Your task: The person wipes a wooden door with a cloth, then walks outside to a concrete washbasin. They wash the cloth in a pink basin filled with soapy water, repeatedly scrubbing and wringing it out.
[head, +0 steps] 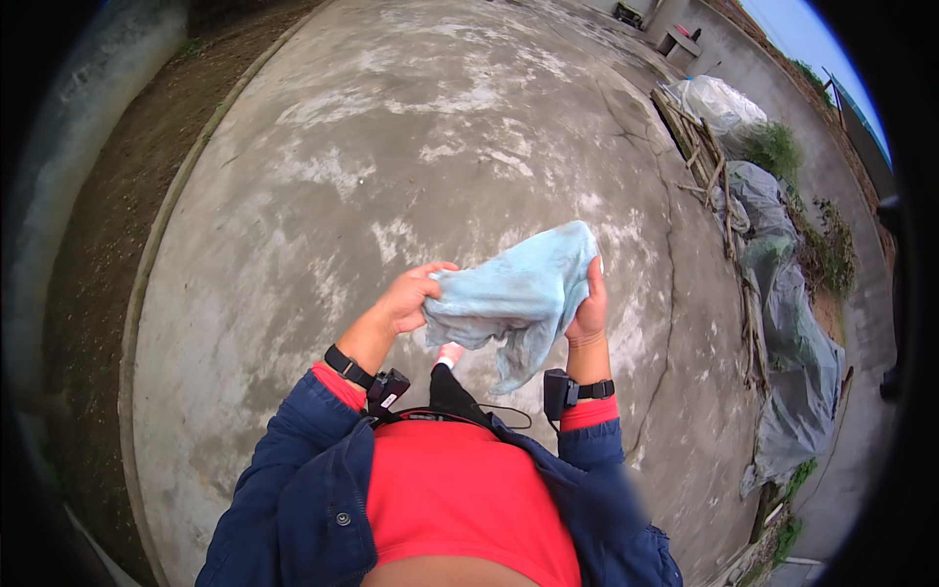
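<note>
A light blue cloth with greyish smudges hangs in the air before me, stretched between both hands. My left hand pinches its left end between thumb and fingers. At the other end, my right hand grips the cloth with the thumb up along its edge; the cloth hides most of those fingers. One corner droops below, between my forearms. Each wrist wears a black strap with a small black device, the left device and the right device.
Stained, cracked concrete spreads around me. Along the right lie wooden sticks, a white plastic-covered heap and grey plastic sheeting beside a wall. A raised kerb borders bare soil on the left. One foot shows beneath the cloth.
</note>
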The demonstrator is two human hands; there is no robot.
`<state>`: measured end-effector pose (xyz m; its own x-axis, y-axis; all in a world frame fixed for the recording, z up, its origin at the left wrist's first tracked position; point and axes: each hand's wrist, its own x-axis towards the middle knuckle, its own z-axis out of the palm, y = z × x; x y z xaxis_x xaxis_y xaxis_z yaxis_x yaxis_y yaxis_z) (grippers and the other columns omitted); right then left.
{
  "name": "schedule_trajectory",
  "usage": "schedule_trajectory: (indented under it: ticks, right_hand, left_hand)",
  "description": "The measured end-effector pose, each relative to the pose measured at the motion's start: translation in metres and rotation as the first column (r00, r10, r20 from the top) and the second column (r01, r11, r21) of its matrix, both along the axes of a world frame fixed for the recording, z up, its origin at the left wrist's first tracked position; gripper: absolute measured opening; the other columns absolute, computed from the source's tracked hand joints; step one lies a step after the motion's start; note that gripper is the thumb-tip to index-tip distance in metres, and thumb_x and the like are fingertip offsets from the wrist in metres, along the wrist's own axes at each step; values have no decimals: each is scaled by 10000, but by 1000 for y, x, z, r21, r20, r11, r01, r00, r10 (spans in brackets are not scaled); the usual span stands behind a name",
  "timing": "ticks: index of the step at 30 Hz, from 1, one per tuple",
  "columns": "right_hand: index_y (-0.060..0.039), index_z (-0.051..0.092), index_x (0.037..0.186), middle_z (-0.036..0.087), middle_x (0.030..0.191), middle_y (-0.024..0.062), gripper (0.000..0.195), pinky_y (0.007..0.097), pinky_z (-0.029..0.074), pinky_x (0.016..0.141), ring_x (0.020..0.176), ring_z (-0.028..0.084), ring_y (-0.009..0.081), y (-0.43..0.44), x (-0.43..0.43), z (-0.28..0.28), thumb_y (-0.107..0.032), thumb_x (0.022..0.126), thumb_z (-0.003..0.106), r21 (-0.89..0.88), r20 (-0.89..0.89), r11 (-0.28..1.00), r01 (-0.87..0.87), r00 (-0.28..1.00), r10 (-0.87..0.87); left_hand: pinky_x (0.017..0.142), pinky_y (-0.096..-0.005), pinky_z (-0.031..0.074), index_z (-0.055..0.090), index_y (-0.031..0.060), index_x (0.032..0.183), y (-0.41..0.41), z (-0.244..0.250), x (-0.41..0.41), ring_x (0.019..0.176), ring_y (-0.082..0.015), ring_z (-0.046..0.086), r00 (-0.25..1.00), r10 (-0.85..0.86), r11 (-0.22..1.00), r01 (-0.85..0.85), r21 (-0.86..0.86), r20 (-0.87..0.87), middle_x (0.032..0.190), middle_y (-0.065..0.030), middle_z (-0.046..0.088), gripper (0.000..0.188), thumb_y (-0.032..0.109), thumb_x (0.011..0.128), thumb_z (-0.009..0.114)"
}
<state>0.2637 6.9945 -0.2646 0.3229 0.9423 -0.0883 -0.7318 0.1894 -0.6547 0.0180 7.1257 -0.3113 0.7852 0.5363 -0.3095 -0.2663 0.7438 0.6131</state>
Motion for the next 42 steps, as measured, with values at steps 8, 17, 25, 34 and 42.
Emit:
schedule_trajectory:
  ticks: [8, 17, 25, 34, 42]
  right_hand:
    - [-11, 411, 1324, 506, 1301, 159, 569, 431, 417, 980, 1164, 520, 311, 257, 123, 19, -454, 971, 363, -24, 108, 963, -269, 957, 270]
    - [0, 555, 1071, 628, 969, 145, 509, 383, 502, 747, 881, 614, 270, 581, 193, -64, -475, 952, 417, -415, 774, 910, 10, 530, 347]
    - [2, 624, 936, 627, 872, 63, 486, 285, 481, 613, 714, 577, 135, 760, 271, -31, -469, 927, 503, -441, 746, 886, 144, 608, 273]
    - [44, 574, 1146, 639, 1071, 102, 511, 305, 487, 847, 945, 612, 174, 920, 395, -23, -413, 920, 544, -455, 408, 864, -215, 812, 418]
    - [-23, 607, 1027, 628, 937, 18, 221, 258, 471, 754, 833, 570, 98, 1129, 545, -22, -193, 888, 619, -493, 441, 766, -413, 640, 629]
  left_hand:
    - [757, -337, 534, 543, 54, 1019, 242, -2, 49, 815, -202, 603, 917, 400, 915, -399, 52, 6, 923, -85, 592, 301, -86, 760, 483]
    - [675, -257, 445, 566, 54, 979, 528, -64, 84, 786, -114, 541, 771, 484, 665, -16, 747, -414, 870, -26, 584, 230, -51, 791, 485]
    - [697, -269, 447, 630, 63, 997, 774, 14, 185, 746, -91, 534, 613, 100, 387, 702, 598, -784, 811, 15, 609, 311, 312, 822, 693]
    - [636, -241, 440, 573, 87, 957, 1028, 10, 328, 724, -57, 538, 970, 71, 818, 76, 570, -232, 796, 29, 594, 89, 164, 918, 554]
    - [708, -288, 498, 565, 53, 1032, 1259, 13, 395, 778, -135, 605, 890, 381, 803, -184, 567, -250, 870, -39, 640, 166, 183, 936, 529]
